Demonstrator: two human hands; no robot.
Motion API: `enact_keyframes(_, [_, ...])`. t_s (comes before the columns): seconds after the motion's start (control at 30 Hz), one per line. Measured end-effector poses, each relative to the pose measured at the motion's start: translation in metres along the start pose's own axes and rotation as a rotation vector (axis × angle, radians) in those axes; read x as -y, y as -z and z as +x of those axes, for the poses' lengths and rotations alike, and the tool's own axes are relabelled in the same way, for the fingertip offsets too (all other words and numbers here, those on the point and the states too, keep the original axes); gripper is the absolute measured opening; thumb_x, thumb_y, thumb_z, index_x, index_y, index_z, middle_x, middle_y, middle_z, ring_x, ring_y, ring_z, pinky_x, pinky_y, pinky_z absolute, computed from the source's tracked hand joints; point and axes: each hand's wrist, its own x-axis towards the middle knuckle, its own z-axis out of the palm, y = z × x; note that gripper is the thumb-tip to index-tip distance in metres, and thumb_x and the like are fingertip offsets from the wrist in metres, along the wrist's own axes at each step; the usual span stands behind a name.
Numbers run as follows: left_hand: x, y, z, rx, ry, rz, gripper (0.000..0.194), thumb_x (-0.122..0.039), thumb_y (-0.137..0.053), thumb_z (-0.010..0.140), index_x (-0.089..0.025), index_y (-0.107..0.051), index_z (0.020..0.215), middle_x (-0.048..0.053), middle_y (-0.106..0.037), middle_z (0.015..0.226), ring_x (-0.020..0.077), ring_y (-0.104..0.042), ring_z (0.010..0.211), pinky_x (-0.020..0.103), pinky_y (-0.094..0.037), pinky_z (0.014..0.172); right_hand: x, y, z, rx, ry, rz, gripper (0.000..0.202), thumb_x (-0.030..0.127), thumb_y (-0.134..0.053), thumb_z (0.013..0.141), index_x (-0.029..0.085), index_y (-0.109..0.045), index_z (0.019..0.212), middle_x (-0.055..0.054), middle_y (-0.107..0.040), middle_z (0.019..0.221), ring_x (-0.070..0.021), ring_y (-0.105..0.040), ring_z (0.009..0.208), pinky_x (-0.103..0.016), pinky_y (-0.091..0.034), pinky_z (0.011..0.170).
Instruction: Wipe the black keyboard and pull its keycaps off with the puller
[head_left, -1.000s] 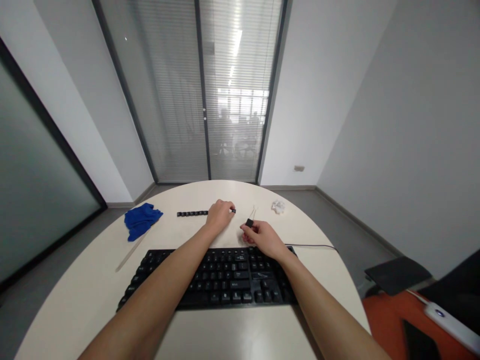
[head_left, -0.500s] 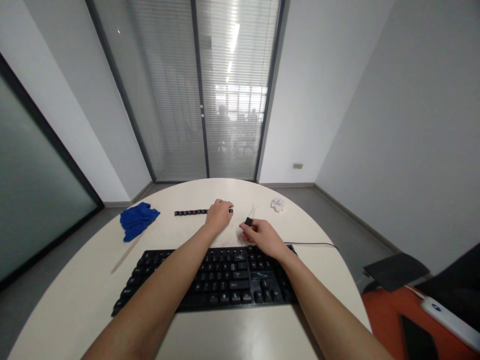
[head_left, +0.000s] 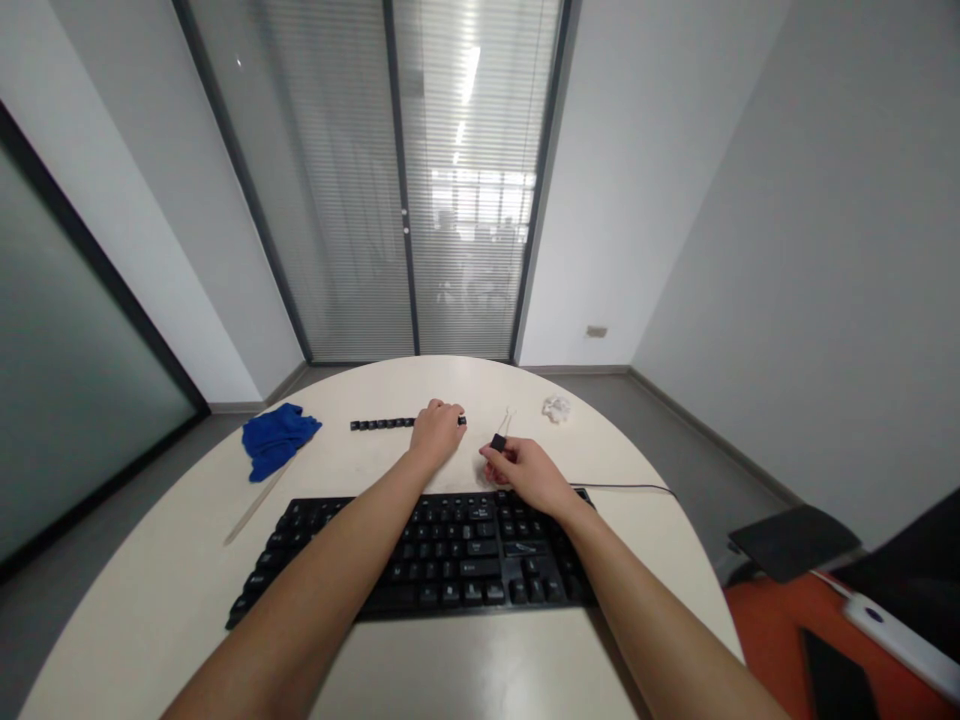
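A row of small black keycaps (head_left: 382,424) lies on the table beyond the keyboard. My left hand (head_left: 437,432) is at its right end, fingers curled over the row, with the end keycap (head_left: 462,421) between thumb and fingertips. My right hand (head_left: 529,472) pinches a black keycap (head_left: 498,442) between thumb and forefinger, above the table behind the keyboard. The black keyboard (head_left: 465,545) lies under my forearms, which cover parts of it. Just past the right hand are thin pale sticks (head_left: 508,417) in a V shape.
A crumpled blue cloth (head_left: 277,440) lies at the left, beside a long pale stick (head_left: 259,505). A crumpled white wad (head_left: 556,408) sits at the back right. The keyboard's cable (head_left: 626,487) runs over the right edge of the round table (head_left: 150,590). An orange chair (head_left: 772,640) stands at the right.
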Motion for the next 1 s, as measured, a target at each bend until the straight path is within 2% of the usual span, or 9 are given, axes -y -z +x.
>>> enact_keyframes(0.57, [-0.0012,0.003,0.001,0.01,-0.06,0.01,0.016,-0.022,-0.06,0.09,-0.021,-0.071,0.101,0.008,-0.071,0.105,0.0261,-0.053,0.109,0.035,-0.045,0.09,0.0022,0.0005,-0.0002,0.006,-0.001,-0.008,0.041,0.051,-0.054,0.091,0.014,-0.068,0.08,-0.007,-0.073,0.073,-0.0166,-0.063,0.061,-0.025,-0.047,0.059])
enact_keyframes(1.0, [0.0006,0.0036,-0.0003,0.044,-0.035,-0.023,0.019,-0.022,-0.059,0.091,-0.023,-0.071,0.106,0.007,-0.07,0.108,0.0251,-0.053,0.112,0.035,-0.045,0.094,0.0008,0.0001,0.0004,0.008,0.001,-0.008,0.042,0.052,-0.053,0.091,0.014,-0.068,0.08,-0.007,-0.073,0.074,-0.0171,-0.064,0.063,-0.026,-0.047,0.061])
